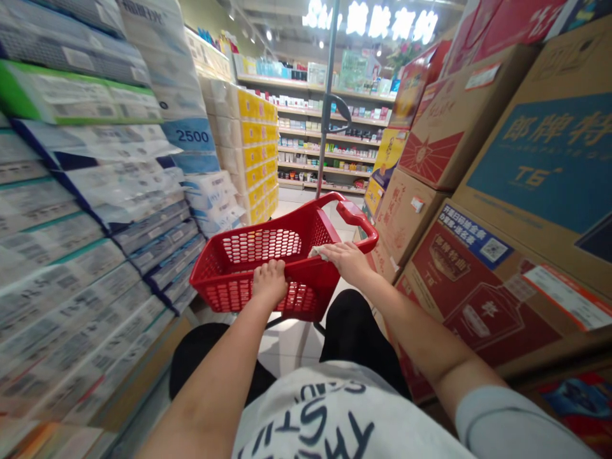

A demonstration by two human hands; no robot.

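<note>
Along the near rim of the red shopping cart (308, 280), uneven pressure could roll or tip it. There the left hand (270, 280) grips, fingers curled over, arm extended; the right hand (351, 262), palm down, holds a pale cloth (318, 252) against the cart near its handle (356, 217). Beyond the cart stand stocked shelves (301, 132).

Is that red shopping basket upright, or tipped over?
Upright. The red basket has its open top facing up, its handle raised at one end, and the left hand resting on its near rim.
</note>
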